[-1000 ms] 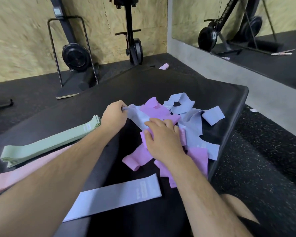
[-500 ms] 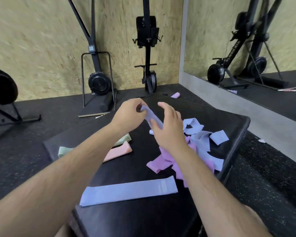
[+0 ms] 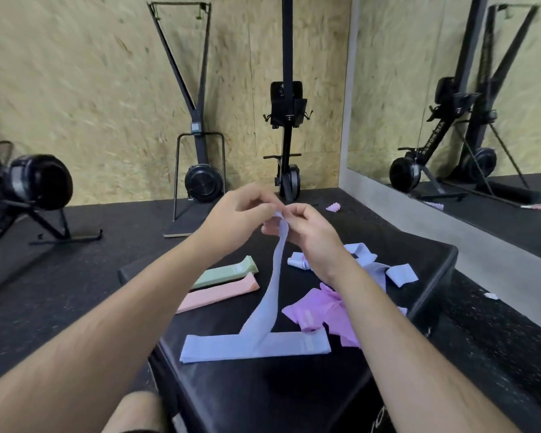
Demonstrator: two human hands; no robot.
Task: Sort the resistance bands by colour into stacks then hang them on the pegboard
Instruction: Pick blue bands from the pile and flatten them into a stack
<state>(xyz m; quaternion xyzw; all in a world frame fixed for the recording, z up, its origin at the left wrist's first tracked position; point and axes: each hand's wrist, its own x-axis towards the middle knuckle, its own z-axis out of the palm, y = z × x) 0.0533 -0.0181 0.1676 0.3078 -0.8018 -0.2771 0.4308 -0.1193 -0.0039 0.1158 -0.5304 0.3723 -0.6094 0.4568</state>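
Pinch grips of left hand and right hand held the top of blue band; its tail, draped onto stack at 6 o'clock, could drag that askew.

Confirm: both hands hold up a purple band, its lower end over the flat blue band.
Wrong colour: in the head view the left hand and right hand hold up a blue hanging band, not purple; its lower end is over the flat blue band.

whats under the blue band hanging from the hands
The hanging pale blue fabric band ends over a flat pale blue band on the black padded bench; the covered stretch is hidden.
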